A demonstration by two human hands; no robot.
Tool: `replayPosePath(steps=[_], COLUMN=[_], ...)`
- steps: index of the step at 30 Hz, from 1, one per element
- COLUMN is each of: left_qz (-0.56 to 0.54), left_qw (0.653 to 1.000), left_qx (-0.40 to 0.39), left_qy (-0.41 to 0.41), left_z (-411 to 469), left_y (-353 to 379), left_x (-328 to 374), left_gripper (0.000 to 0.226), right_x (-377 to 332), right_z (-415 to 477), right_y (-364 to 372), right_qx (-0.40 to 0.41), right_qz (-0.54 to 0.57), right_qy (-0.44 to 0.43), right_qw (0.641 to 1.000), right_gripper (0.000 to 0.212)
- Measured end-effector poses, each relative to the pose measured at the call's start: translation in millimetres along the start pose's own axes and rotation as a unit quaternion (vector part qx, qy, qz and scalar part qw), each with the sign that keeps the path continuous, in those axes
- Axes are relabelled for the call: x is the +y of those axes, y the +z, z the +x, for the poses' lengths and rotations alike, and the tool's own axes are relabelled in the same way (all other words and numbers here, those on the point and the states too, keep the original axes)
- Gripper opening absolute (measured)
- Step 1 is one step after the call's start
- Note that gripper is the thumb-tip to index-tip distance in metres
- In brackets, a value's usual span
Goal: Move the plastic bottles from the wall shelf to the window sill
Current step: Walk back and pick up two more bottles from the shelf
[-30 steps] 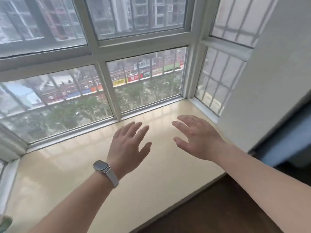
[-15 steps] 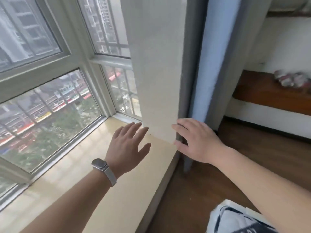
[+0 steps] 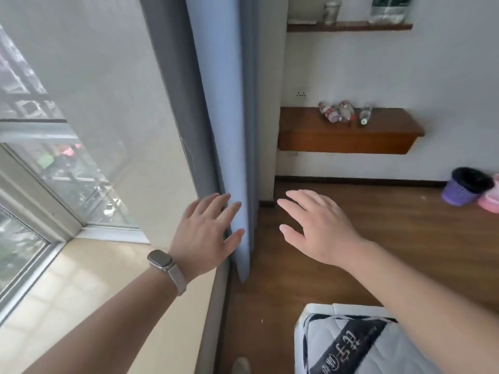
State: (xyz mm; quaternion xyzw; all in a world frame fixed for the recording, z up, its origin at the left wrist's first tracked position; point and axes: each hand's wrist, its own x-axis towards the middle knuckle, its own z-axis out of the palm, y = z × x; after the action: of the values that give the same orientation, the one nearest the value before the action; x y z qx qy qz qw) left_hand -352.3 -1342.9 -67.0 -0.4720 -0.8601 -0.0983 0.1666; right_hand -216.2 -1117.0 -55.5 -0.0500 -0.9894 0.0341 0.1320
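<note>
Several plastic bottles lie in a heap on a brown wall shelf across the room; one clear bottle lies beside them. The cream window sill is at the lower left, bare. My left hand, a watch on its wrist, hovers with straight fingers over the sill's right end, in front of the curtain. My right hand is spread flat over the wooden floor. Both hands hold nothing and are far from the bottles.
A blue-grey curtain hangs between sill and room. A higher thin shelf carries a jar and a large bottle. A purple bin and a pink container stand on the floor at right. A white mattress corner lies below.
The view has swung right, from the window and sill toward the room, bringing the wall shelf with the bottles into sight. Both hands stay spread and hold nothing.
</note>
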Motion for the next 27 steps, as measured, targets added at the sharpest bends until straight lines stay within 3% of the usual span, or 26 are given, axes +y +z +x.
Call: replayPosePath(steps=[14,27], left_qz=[-0.019,-0.076], left_qw=[0.988,0.969], left_qx=[0.015,0.023], left_qy=[0.154,0.235], left_z=[138,253], left_y=[71,110], left_x=[-54,-23], left_gripper=[0.052,0.049], right_x=[45,109], right_z=[93,94], right_y=[10,0], right_qx=[-0.037,-0.049], right_qz=[-0.089,-0.126], right_qy=[0.115,0.247], right_qw=[0.989,0.96], right_gripper=[0.055,0.059])
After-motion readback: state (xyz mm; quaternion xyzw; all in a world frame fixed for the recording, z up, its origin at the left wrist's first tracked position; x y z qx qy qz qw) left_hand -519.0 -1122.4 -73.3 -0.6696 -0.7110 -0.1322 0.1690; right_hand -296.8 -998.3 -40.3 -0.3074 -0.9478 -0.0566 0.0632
